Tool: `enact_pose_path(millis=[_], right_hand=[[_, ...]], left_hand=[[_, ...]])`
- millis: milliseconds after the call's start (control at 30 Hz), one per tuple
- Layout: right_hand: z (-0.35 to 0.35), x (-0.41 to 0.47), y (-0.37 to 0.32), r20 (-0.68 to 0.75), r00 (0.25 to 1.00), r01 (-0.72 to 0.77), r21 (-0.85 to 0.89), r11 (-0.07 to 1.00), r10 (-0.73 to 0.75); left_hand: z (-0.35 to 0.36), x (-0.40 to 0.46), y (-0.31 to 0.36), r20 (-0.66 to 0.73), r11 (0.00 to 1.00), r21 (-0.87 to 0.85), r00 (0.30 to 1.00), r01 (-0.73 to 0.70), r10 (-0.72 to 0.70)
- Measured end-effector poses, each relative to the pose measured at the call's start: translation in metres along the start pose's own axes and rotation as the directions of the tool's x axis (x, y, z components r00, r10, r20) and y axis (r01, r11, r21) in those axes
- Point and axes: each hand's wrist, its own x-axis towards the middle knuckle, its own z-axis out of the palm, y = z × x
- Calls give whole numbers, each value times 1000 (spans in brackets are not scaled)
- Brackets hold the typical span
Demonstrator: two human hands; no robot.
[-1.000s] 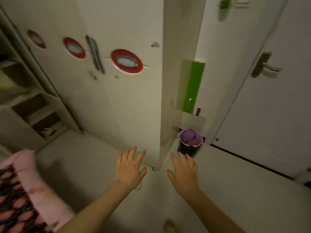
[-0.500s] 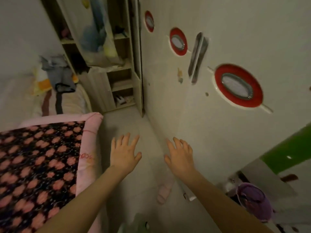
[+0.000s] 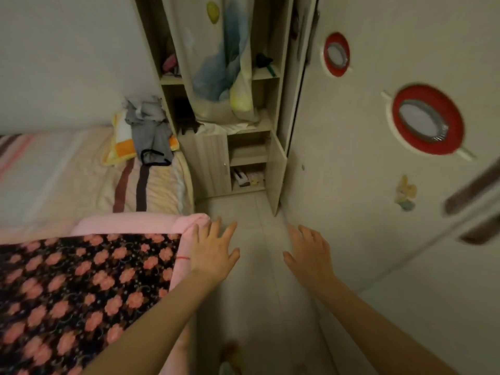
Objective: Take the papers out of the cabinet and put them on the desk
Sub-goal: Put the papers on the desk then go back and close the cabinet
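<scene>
A tall wooden shelf cabinet [image 3: 273, 147] stands at the far end of a narrow floor strip. Its low door [image 3: 276, 180] hangs open to the right. On the bottom shelf lie papers and small items [image 3: 247, 178], too small to tell apart. My left hand [image 3: 213, 253] is stretched out palm down over the floor beside the bed's edge, fingers spread, holding nothing. My right hand [image 3: 308, 253] hovers likewise near the wardrobe, open and empty. Both hands are well short of the cabinet. No desk is in view.
A bed with a pink and black flowered blanket [image 3: 81, 280] fills the left. Clothes and a pillow [image 3: 146, 131] lie at its head. A white wardrobe [image 3: 378, 185] with red round windows and dark handles lines the right. A cloth [image 3: 221, 63] hangs over the upper shelves.
The view has swung left from the wardrobe's end and the room door toward the shelf cabinet, which is now ahead. Both hands stay open and outstretched.
</scene>
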Motion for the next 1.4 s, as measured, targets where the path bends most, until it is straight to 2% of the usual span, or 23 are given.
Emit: enact_pose_path(millis=[367,633,900,1067,1233,1400], right_hand=[[2,221,-13,36,998,-59,48,997,57],[17,418,16,162,985,-61,51,997,52],[59,563,54,260,960,-106,-20,994,108],[103,633,77,319,932,-148,-94,985,170],[149,687,90,307,906,-275,-100,956,292],[194,710,91,339,844,-445,10,896,416]], left_hand=[[-16,196,-59,60,1000,-3,998,29,-29],[-1,376,-79,138,987,43,977,157,-161],[42,531,-101,237,977,71,948,202,-213],[86,617,-119,237,980,74,951,187,-199],[132,686,-139,264,983,105,949,148,-171],[171,744,-164,255,976,143,947,164,-197]])
